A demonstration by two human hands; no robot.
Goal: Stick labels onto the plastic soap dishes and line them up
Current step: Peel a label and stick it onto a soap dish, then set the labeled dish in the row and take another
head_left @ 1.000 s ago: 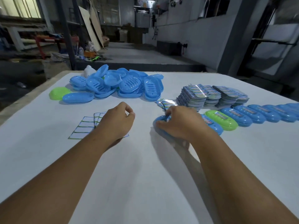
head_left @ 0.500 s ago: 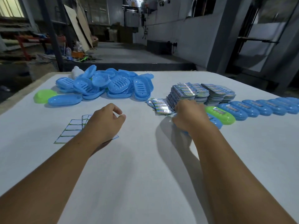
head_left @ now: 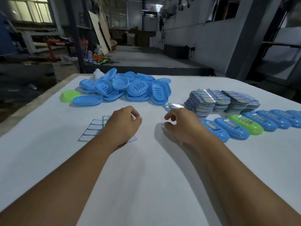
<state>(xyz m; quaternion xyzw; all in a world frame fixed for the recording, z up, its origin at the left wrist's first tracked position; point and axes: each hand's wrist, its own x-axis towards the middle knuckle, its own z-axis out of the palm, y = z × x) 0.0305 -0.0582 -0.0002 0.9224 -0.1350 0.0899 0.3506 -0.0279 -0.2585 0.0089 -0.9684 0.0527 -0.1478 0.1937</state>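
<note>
Head view: a white table [head_left: 146, 185] carries everything; at its far side lies a heap of unlabelled blue soap dishes [head_left: 127, 90], well ahead of both hands; to the right a row of labelled dishes [head_left: 247, 126] runs off toward the edge, its nearest blue dish [head_left: 215, 130] just beside the right wrist; stacks of labels [head_left: 219, 100] sit behind that row. Both forearms reach forward; the left hand [head_left: 123, 126] rests over a sheet of stickers [head_left: 91, 130], fingers curled, holding nothing visible; the right hand [head_left: 180, 126] hovers with fingers loosely bent, empty. Half a second ago that right hand covered a blue dish; now it has let go and drawn leftward, the dish standing at the row's end.
</note>
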